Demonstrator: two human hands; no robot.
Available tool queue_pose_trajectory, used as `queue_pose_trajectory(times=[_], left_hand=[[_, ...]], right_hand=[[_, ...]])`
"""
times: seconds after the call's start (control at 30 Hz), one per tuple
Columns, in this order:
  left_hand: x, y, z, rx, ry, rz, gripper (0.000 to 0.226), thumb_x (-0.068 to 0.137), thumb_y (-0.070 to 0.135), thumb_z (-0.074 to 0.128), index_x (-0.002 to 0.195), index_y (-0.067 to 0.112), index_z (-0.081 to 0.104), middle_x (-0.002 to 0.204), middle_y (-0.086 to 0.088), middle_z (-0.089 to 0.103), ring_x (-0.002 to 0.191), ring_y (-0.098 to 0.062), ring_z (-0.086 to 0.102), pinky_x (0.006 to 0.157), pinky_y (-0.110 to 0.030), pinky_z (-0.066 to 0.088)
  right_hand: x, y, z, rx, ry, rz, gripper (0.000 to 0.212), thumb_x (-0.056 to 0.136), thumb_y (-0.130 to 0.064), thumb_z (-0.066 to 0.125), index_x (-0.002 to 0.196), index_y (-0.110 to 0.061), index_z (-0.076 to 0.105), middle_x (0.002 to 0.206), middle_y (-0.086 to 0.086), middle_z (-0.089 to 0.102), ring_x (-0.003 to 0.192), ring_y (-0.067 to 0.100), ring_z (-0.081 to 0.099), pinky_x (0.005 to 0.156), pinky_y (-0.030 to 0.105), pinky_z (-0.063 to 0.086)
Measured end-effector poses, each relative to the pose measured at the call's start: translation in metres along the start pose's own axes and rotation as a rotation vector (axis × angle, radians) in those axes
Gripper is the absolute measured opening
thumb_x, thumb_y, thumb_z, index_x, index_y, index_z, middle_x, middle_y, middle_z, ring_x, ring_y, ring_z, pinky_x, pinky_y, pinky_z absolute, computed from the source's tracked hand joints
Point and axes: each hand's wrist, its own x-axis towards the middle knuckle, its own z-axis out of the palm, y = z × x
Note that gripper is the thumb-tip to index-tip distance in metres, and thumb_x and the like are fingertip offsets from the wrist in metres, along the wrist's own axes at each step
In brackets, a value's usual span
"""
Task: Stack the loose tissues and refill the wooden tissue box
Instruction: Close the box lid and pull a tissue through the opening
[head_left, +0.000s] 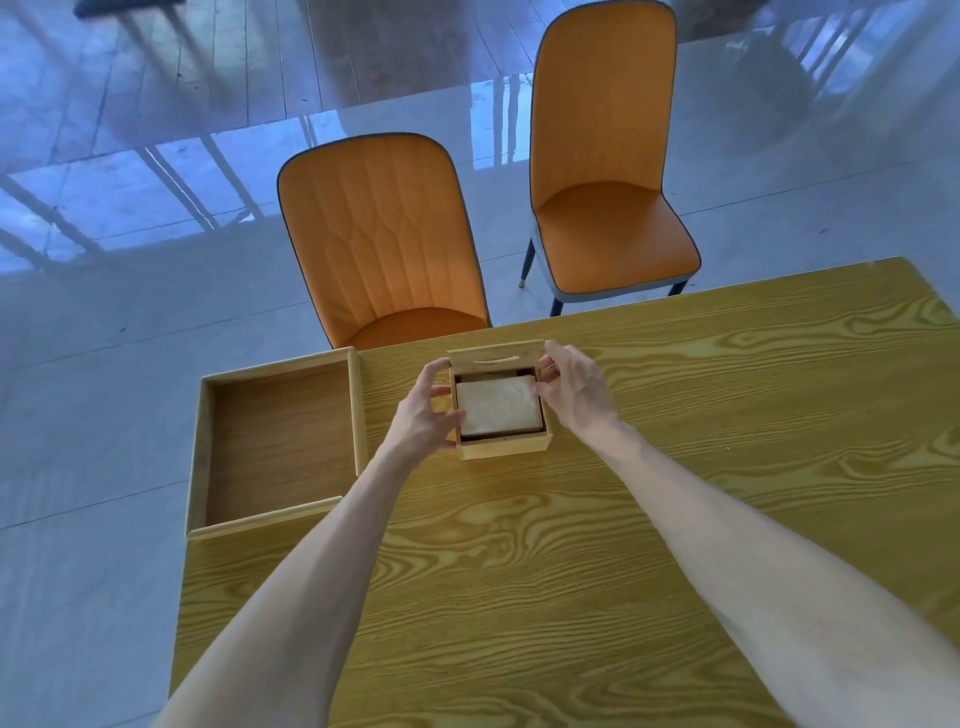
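left hand (423, 415): fingers curled | right hand (574, 389): fingers curled | arms outstretched

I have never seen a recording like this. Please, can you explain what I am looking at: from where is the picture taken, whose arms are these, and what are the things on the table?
There is no machine here. A person wears a wide-angle camera on the head, so the one picture looks forward and down along their own bare arms.

The left hand and the right hand rest against the two sides of a small wooden tissue box, which stands on a yellow wooden table. The box is open at the top, and a neat stack of tissues lies inside. A lid with a slot sits at the far edge of the box, pushed back.

Left of the box lies a wooden tray, partly over the table's edge, with nothing in it. Beyond the table stand two orange chairs on a glossy floor.
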Motion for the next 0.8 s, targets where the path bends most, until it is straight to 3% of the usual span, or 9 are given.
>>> queue_pose_trajectory(times=[0.07,0.2,0.27,0.33,0.43,0.53,0.63,0.8], left_hand=[[-0.003,-0.002,0.000,-0.026,0.010,0.010,0.059,0.089,0.004,0.065,0.131,0.040,0.043,0.134,-0.005,0.049,0.098,-0.020,0.066,0.064,-0.037,0.062],[-0.007,0.003,0.000,-0.132,0.032,-0.013,0.031,0.099,0.012,0.054,0.122,0.031,0.057,0.136,-0.010,0.051,0.101,-0.020,0.064,0.057,-0.030,0.061],[-0.008,0.010,-0.002,-0.205,0.015,-0.105,0.027,0.103,0.021,0.042,0.120,0.030,0.061,0.138,-0.009,0.053,0.109,-0.026,0.063,0.065,-0.035,0.061],[-0.009,0.017,-0.004,-0.257,-0.012,-0.168,0.033,0.102,0.033,0.040,0.128,0.026,0.058,0.142,-0.009,0.051,0.117,-0.030,0.058,0.082,-0.045,0.057],[-0.013,0.019,-0.003,-0.247,-0.005,-0.150,0.046,0.097,0.044,0.053,0.139,0.026,0.048,0.144,-0.006,0.050,0.118,-0.026,0.055,0.088,-0.043,0.053],[-0.020,0.014,0.000,-0.260,0.019,-0.116,0.054,0.093,0.029,0.065,0.143,0.024,0.044,0.138,-0.006,0.055,0.112,-0.021,0.059,0.078,-0.035,0.054],[-0.025,0.007,0.004,-0.251,0.040,-0.112,0.056,0.091,0.025,0.069,0.141,0.022,0.046,0.134,-0.006,0.057,0.109,-0.020,0.061,0.071,-0.030,0.055],[-0.025,-0.006,0.006,-0.218,0.078,-0.101,0.057,0.086,0.024,0.074,0.137,0.022,0.049,0.130,-0.010,0.060,0.106,-0.021,0.064,0.077,-0.036,0.059]], right_hand=[[-0.005,0.002,0.000,0.038,0.035,-0.053,0.039,0.087,-0.005,0.070,0.125,-0.013,0.061,0.106,0.009,0.069,0.084,0.012,0.062,0.077,0.021,0.051],[-0.013,0.004,-0.010,0.219,-0.018,-0.044,0.034,0.099,-0.004,0.047,0.126,-0.013,0.065,0.121,0.012,0.069,0.110,0.023,0.064,0.096,0.030,0.051],[-0.015,0.003,-0.014,0.446,-0.111,0.130,0.037,0.098,-0.023,0.041,0.123,-0.020,0.067,0.127,0.003,0.067,0.114,0.018,0.062,0.100,0.038,0.052],[-0.016,0.001,-0.017,0.615,-0.168,0.250,0.046,0.093,-0.045,0.039,0.120,-0.024,0.069,0.125,-0.002,0.068,0.113,0.013,0.061,0.097,0.046,0.052],[-0.018,-0.001,-0.019,0.647,-0.169,0.318,0.066,0.084,-0.065,0.051,0.116,-0.010,0.068,0.120,0.010,0.068,0.111,0.026,0.062,0.096,0.050,0.052],[-0.019,0.000,-0.016,0.642,-0.163,0.341,0.050,0.077,-0.048,0.073,0.118,-0.020,0.067,0.122,0.002,0.068,0.111,0.019,0.063,0.096,0.046,0.055],[-0.022,0.003,-0.012,0.611,-0.129,0.340,0.043,0.079,-0.032,0.079,0.118,-0.020,0.066,0.120,0.003,0.069,0.107,0.018,0.065,0.092,0.044,0.057],[-0.030,0.008,-0.003,0.544,-0.092,0.320,0.050,0.078,-0.032,0.081,0.122,-0.016,0.064,0.119,0.006,0.069,0.107,0.019,0.065,0.088,0.046,0.058]])
